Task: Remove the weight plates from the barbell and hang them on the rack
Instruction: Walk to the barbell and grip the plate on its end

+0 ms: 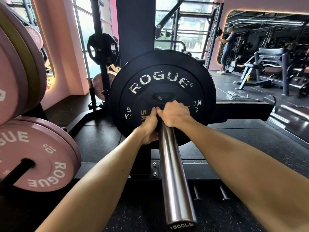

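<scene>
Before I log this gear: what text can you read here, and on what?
"ROGUE": large black plate.
"5KG": small black plate under both hands; its other print is hidden.
"1500LB": bar end cap.
"ROGUE", "10 KG": lower pink plate.
Partly covered marks beside the left hand and right hand: unreadable.
Far pink plate: too blurred.

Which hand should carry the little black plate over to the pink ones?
Probably the left hand: it already grips the small black plate at its lower edge, and the pink plates hang on that side. The right hand sits farther away.
</scene>
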A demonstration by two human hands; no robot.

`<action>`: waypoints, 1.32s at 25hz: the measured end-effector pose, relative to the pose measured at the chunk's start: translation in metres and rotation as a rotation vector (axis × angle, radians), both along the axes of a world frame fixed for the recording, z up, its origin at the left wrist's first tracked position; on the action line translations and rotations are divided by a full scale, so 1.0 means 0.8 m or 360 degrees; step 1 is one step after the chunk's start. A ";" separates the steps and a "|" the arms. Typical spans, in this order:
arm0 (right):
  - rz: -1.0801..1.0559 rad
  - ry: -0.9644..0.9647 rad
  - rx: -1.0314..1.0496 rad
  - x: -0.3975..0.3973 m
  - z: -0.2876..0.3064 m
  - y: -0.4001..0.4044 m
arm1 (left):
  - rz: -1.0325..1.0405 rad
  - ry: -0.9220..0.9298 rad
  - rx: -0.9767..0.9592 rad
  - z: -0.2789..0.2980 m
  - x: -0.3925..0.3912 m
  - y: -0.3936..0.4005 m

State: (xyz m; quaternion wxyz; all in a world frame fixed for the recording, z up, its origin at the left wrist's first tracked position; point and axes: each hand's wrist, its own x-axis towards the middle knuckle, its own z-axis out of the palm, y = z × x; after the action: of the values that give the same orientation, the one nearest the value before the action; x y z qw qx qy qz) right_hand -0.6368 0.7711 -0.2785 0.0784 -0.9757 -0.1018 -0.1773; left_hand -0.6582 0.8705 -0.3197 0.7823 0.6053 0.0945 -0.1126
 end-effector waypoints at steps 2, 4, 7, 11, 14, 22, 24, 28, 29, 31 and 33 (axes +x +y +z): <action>0.0067 -0.0049 -0.0085 0.002 0.002 -0.005 | 0.0078 -0.0049 -0.0021 -0.002 0.009 -0.008; 0.0104 -0.0084 -0.0095 0.006 0.000 -0.012 | 0.0192 -0.0134 0.0048 -0.008 0.015 -0.012; 0.0138 -0.0063 0.0075 0.012 -0.008 -0.021 | 0.0294 -0.0243 0.0154 -0.020 0.025 -0.012; 0.0118 -0.0019 0.0400 0.016 -0.018 -0.030 | 0.0239 -0.0314 0.0254 -0.018 0.034 -0.006; 0.0083 0.0029 0.1262 0.014 -0.048 -0.048 | 0.0302 -0.0270 0.0242 -0.026 0.032 -0.007; 0.0157 0.0535 0.1305 0.014 -0.042 -0.064 | 0.0230 -0.0151 0.0198 -0.020 0.022 -0.003; 0.0123 0.0630 0.1234 0.001 -0.037 -0.065 | 0.0208 -0.0121 0.0179 -0.019 0.011 -0.005; 0.0057 0.0683 0.1259 -0.048 -0.033 -0.070 | 0.0177 -0.0099 0.0245 -0.015 -0.033 -0.006; 0.0047 0.0692 0.1262 -0.061 -0.033 -0.072 | 0.0174 -0.0097 0.0253 -0.016 -0.045 -0.007; 0.0040 0.0709 0.1288 -0.089 -0.032 -0.074 | 0.0151 -0.0098 0.0255 -0.019 -0.071 -0.009; 0.0044 0.0703 0.1293 -0.124 -0.030 -0.078 | 0.0111 -0.0087 0.0210 -0.021 -0.104 -0.012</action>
State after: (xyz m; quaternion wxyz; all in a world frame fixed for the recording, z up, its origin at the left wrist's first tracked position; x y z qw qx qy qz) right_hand -0.7357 0.7090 -0.3028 0.4765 -0.8789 -0.0179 0.0103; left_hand -0.7411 0.8609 -0.3363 0.7465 0.6547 0.1013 -0.0624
